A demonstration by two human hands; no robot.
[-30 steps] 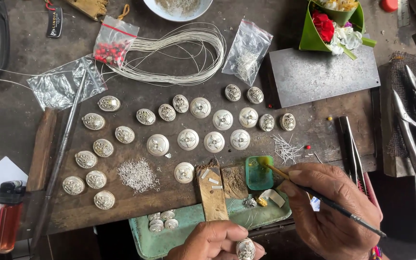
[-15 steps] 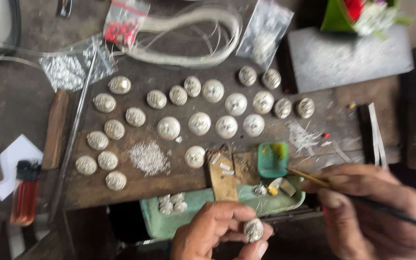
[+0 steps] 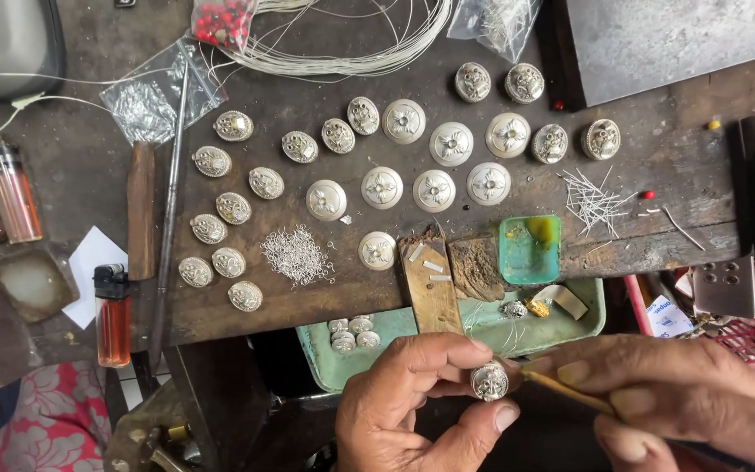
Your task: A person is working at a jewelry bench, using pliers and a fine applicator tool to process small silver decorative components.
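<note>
The domed, ornate silver button (image 3: 489, 381), previously lower, sat pinched in the left hand (image 3: 412, 406) grip; the right hand (image 3: 683, 393) clamped a thin stick (image 3: 570, 393).

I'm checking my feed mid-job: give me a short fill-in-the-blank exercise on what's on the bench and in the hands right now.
1. The left hand pinches a round silver ____ between thumb and fingers.
2. The right hand holds a thin ____ whose tip is at the button.
3. The small square dish beside the wooden wedge is ____ in colour.
4. The lighter at the bench's left edge holds ____ fluid.

Missing words: button; stick; green; orange
</note>
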